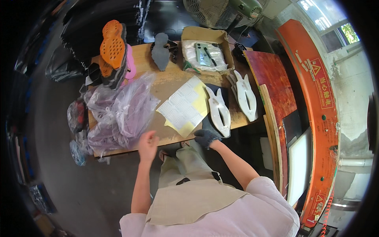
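My left hand (148, 145) is bare, raised at the table's front edge beside a clear plastic bag (134, 112) with pinkish-purple contents. Motion smears its fingers, and I see nothing held in it. My right hand (206, 138) wears a dark grey glove and is at the front edge, by the lower end of a dark grey flat piece (208, 123). Glove and piece look alike, so I cannot tell whether it grips. A white shoe-upper-shaped template (219, 114) with a long slot lies partly over the dark piece. More white templates (246, 98) lie stacked to its right.
Printed sheets with yellow paper (183, 104) lie mid-table. Behind them are a grey sole-shaped piece (161, 52) and a cardboard box (205, 34) holding a phone and pen. Orange perforated sole shapes (112, 45) stand back left. An orange machine beam (312, 98) runs along the right; a fan (211, 12) stands behind.
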Demonstrator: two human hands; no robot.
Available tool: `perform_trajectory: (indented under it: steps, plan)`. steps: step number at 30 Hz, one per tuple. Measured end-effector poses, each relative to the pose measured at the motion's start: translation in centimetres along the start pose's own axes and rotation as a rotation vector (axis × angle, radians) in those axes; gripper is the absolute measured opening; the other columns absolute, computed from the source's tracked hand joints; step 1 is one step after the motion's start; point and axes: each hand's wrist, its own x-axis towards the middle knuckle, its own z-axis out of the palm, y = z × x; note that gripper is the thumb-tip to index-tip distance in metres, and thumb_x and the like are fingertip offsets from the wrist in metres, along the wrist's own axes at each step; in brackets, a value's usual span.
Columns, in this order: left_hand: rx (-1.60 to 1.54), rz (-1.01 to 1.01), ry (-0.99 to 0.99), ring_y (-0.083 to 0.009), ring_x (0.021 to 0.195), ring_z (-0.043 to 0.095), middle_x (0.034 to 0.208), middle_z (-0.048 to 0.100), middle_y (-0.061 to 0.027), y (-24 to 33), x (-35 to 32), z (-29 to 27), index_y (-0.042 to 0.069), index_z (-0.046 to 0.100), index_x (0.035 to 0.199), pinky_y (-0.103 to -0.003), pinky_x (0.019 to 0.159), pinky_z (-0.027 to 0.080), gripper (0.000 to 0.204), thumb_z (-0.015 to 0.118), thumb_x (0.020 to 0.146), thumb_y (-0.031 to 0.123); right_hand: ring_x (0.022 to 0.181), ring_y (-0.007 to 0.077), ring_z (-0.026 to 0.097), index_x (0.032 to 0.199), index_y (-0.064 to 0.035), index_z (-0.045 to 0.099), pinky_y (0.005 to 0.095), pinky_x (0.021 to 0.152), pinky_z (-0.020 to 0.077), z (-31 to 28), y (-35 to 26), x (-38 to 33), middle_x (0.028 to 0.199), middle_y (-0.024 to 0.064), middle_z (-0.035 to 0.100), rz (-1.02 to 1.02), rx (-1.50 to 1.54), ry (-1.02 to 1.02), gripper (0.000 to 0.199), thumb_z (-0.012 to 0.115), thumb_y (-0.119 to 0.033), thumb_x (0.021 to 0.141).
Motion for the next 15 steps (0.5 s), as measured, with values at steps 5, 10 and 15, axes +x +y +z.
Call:
perform_trajectory:
  steps: [5, 10, 15]
  plan:
    - [0.253, 0.257, -0.255, -0.0318, 0.107, 0.056, 0.111, 0.061, -0.0094, 3.1, 1.2, 7.8, 0.011, 0.067, 0.102, -0.04, 0.09, 0.047, 0.026, 0.07, 0.077, 0.016, 0.095, 0.0268, 0.064, 0.107, -0.0013, 0.067, 0.036, 0.084, 0.0498, -5.5, 2.3, 1.7, 0.096, 0.0173, 0.068, 0.039, 0.321, 0.167, 0.036, 0.063, -0.028, 0.083]
    - [0.487, 0.299, -0.131, -0.0307, 0.121, 0.046, 0.127, 0.051, -0.0094, 2.7, 3.8, 13.1, 0.013, 0.066, 0.111, -0.048, 0.096, 0.04, 0.035, 0.07, 0.078, 0.023, 0.073, 0.0179, 0.066, 0.108, -0.0026, 0.068, 0.0323, 0.069, 0.05, -12.9, 1.4, 8.3, 0.079, 0.0122, 0.069, -0.122, 0.425, 0.393, 0.036, 0.062, -0.029, 0.084]
    - [0.708, 0.314, 0.067, -0.0288, 0.129, 0.04, 0.135, 0.048, -0.0083, -0.3, 4.8, 15.5, 0.016, 0.06, 0.121, -0.047, 0.102, 0.032, 0.045, 0.066, 0.08, 0.035, 0.098, 0.0328, 0.065, 0.111, -0.0073, 0.067, 0.0388, 0.087, 0.0498, -20.0, -0.8, 17.0, 0.103, 0.0175, 0.069, -0.195, 0.153, 0.688, 0.037, 0.061, -0.033, 0.084]
